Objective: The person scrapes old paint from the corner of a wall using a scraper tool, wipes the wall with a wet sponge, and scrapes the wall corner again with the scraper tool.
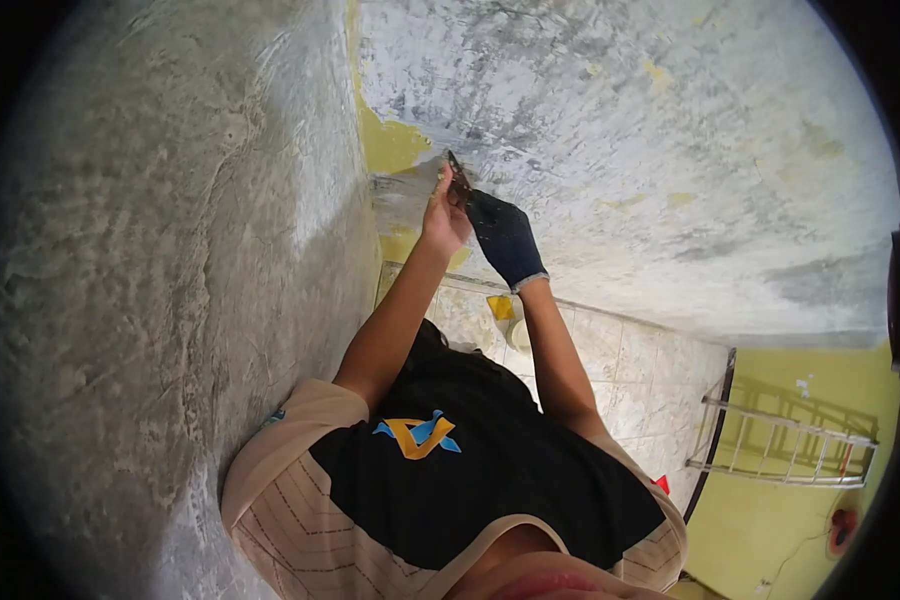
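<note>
My bare left hand [446, 222] is raised close to the wall, its fingers pressed against a dark flat-bladed scraper [457, 172]. My right hand [505, 235], in a dark knitted glove with a pale cuff, is closed around the lower part of the same tool. The blade tip points up toward the wall, beside a patch of yellow paint [395, 145]. Small pale bits cling near my left fingertips. The scraper's handle is hidden inside the glove.
A mottled grey-white wall [650, 180] stands ahead and to the right; a rough grey wall [150, 280] lies close on my left. Below are a tiled floor [620, 370], a yellow piece [501, 307] and a pale round container [519, 337]. A metal ladder [790, 450] leans at the right.
</note>
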